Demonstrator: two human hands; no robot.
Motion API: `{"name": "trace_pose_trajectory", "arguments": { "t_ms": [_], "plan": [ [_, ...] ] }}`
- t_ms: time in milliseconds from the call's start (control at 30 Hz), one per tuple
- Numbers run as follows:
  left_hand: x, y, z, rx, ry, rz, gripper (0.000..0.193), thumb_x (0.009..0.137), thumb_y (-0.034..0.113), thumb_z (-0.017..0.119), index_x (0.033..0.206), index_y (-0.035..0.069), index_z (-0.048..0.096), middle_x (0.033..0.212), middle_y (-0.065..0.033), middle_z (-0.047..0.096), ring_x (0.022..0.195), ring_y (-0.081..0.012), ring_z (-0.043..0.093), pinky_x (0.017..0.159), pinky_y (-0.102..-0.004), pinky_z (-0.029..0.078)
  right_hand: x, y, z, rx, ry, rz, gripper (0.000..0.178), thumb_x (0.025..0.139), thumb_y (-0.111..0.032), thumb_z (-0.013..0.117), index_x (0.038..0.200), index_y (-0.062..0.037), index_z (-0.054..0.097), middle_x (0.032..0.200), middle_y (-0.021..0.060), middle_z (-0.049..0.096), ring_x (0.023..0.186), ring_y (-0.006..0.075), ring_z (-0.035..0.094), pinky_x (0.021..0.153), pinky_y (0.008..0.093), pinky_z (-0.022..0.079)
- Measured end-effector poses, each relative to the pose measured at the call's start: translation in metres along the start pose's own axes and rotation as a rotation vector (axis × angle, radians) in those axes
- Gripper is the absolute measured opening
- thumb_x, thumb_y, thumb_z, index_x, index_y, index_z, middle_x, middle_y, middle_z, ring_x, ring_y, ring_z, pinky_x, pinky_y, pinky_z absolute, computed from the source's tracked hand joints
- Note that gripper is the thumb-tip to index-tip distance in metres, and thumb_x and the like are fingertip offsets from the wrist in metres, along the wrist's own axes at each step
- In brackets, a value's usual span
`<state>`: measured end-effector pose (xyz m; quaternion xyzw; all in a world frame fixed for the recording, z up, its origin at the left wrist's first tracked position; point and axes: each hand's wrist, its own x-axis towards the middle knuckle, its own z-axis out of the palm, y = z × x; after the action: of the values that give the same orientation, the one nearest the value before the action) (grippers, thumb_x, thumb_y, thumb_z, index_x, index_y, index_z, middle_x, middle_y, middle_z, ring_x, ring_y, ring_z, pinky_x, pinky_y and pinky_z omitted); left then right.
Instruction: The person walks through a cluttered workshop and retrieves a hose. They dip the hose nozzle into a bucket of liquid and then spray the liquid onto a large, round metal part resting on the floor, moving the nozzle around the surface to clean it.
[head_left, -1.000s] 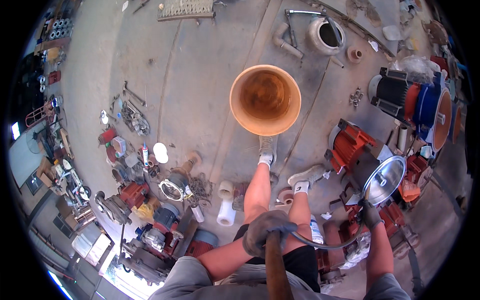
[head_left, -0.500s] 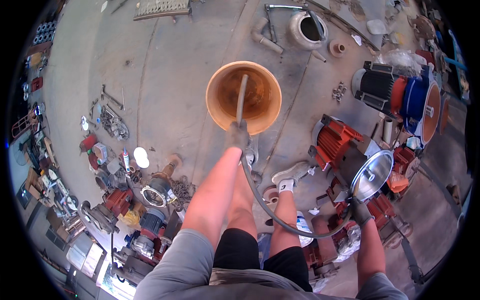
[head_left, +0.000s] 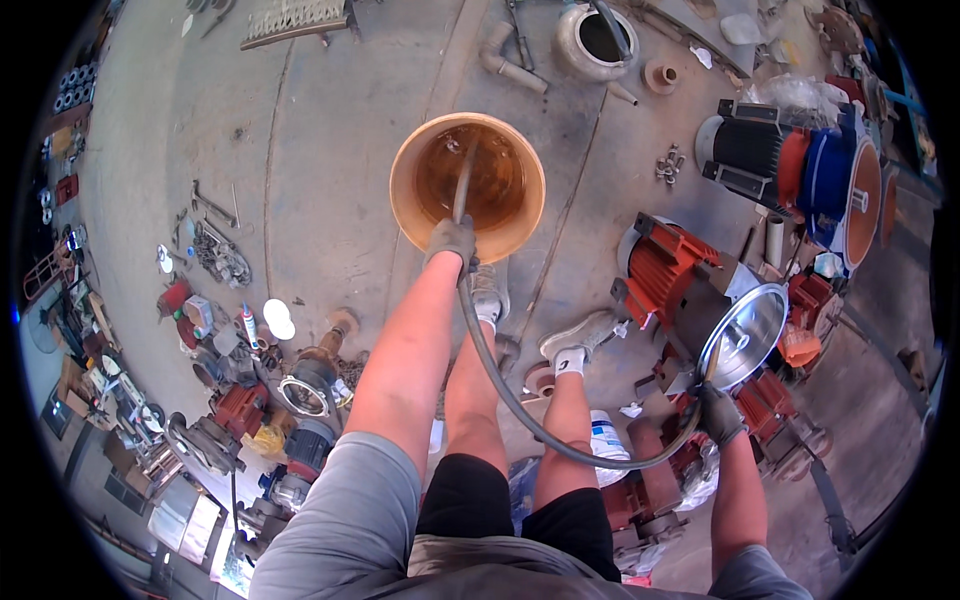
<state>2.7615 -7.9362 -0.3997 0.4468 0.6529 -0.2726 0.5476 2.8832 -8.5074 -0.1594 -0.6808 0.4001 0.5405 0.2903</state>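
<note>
A grey flexible hose (head_left: 520, 408) hangs in a long sag between my hands. My left hand (head_left: 452, 240), in a grey glove, is wrapped round it at the near rim of an orange-tan bucket (head_left: 403, 195). From there the hose runs down into brown liquid (head_left: 495, 185) inside the bucket. My right hand (head_left: 718, 415), also gloved, grips the hose near its other end, beside the near edge of a shiny round metal housing (head_left: 757, 335). This end points up over the housing's lip. A short shaft stands in the housing's middle, and an orange-red finned motor (head_left: 668, 268) lies behind it.
A blue and black motor (head_left: 790, 165) stands at the right. Behind the bucket are a grey bent pipe (head_left: 510, 62) and a round metal pot (head_left: 590, 45). Tools (head_left: 215, 205), a sealant tube (head_left: 249, 325) and motor parts lie to the left. A white tub (head_left: 606, 445) sits beside my right leg.
The view has shifted, so the bucket and floor things appear farther left and up. Light ripples now show where the hose meets the liquid. Both hands keep hold of the hose.
</note>
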Motion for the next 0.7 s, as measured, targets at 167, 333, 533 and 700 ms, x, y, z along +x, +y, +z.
{"name": "trace_pose_trajectory", "arguments": {
  "t_ms": [167,333,533,700],
  "plan": [
    [0.0008,-0.002,-0.0008,-0.027,-0.008,0.001,0.039,0.111,0.044,0.055,0.114,0.005,0.062,0.076,-0.009,0.064,0.051,-0.0213,0.064,0.047,-0.0375,0.057,0.0001,0.0036,-0.0009,0.039,-0.001,-0.027,0.039,0.113,-0.042,0.049,0.117,-0.0056,0.062,0.082,0.0144,0.069,0.069,0.033,0.073,0.064,0.0504,0.065],
    [-0.0036,-0.0037,0.0005,-0.058,0.023,0.045,0.044,0.111,0.043,0.055,0.105,0.0,0.063,0.071,-0.01,0.063,0.053,-0.0232,0.066,0.047,-0.0386,0.055,0.0048,0.0076,-0.0029,0.023,0.031,-0.011,0.041,0.114,-0.044,0.049,0.116,-0.0058,0.063,0.082,0.0138,0.069,0.069,0.0325,0.073,0.065,0.0498,0.065],
    [-0.0003,-0.0049,-0.0008,-0.051,0.02,0.058,0.045,0.111,0.043,0.055,0.107,-0.001,0.065,0.072,-0.0116,0.064,0.053,-0.0245,0.067,0.047,-0.0387,0.056,0.0047,0.0072,-0.0026,-0.009,0.023,0.001,0.046,0.114,-0.048,0.047,0.119,-0.0052,0.064,0.082,0.0149,0.07,0.071,0.0335,0.074,0.066,0.0492,0.065],
    [0.0025,-0.0049,-0.0012,-0.037,0.015,0.056,0.046,0.11,0.043,0.056,0.106,-0.002,0.065,0.073,-0.0123,0.065,0.053,-0.025,0.068,0.047,-0.0393,0.057,0.0014,0.0047,0.0012,-0.001,0.028,-0.023,0.048,0.114,-0.05,0.046,0.121,-0.0056,0.064,0.082,0.0148,0.071,0.07,0.0327,0.074,0.066,0.0487,0.064]
  ]
}}
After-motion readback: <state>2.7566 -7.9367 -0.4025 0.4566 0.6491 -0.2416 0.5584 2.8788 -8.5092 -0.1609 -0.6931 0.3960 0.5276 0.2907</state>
